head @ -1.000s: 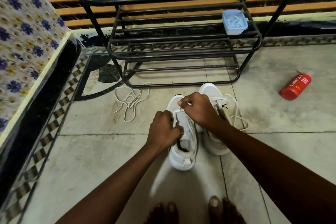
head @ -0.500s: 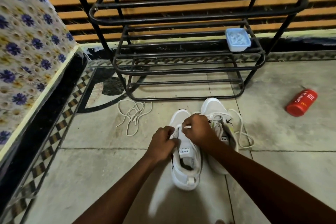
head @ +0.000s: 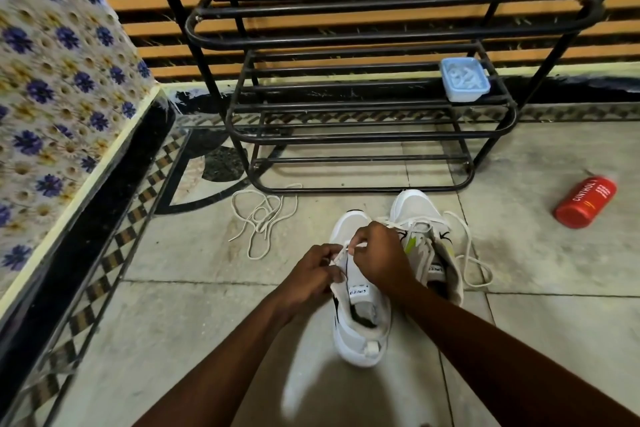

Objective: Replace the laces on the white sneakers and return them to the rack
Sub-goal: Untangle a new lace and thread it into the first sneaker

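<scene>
Two white sneakers stand side by side on the tiled floor in front of the black metal rack (head: 363, 140). Over the left sneaker (head: 362, 326) both my hands work at its upper eyelets. My left hand (head: 311, 276) pinches a white lace at the shoe's left edge. My right hand (head: 379, 255) pinches the same lace (head: 343, 253) just above the tongue. The right sneaker (head: 420, 218) is laced, and its long lace ends trail on the floor to its right. A loose pile of white laces (head: 259, 218) lies left of the shoes.
A pale blue plastic box (head: 464, 80) sits on the rack's middle shelf at the right. A red can (head: 585, 203) lies on the floor at the right. A bed with a flowered sheet (head: 59, 97) runs along the left side.
The view has tilted up, so shoes and hands sit lower in frame. My hands have stayed over the left sneaker, and a short stretch of lace now shows between my fingers.
</scene>
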Tool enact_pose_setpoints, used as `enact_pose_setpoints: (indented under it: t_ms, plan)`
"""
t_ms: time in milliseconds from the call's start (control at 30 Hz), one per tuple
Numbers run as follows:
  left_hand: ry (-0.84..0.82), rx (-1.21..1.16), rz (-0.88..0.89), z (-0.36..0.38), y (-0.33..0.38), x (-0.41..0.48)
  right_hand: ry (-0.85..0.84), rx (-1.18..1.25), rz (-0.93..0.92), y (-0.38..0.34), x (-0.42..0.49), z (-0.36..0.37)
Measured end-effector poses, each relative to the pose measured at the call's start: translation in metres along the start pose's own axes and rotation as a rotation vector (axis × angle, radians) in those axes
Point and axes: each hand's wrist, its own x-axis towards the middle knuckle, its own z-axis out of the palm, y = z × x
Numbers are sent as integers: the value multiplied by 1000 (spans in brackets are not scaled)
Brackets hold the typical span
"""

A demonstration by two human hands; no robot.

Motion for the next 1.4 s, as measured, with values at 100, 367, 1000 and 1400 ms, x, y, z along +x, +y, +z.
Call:
enact_pose_setpoints:
  t_ms: [100, 367, 1000, 1400]
  plan:
    - [-6, -44, 11, 1, -5, 2, -24, -77, 3, -1, 2, 0]
    - [6, -45, 15, 1, -7, 1, -3, -171, 77, -7, 0, 1]
    - [7, -30, -7, 8, 10, -6, -8, -241, 35, 1, 3, 7]
    - [53, 14, -13, 11, 5, -5, -89, -445, -106, 7, 14, 22]
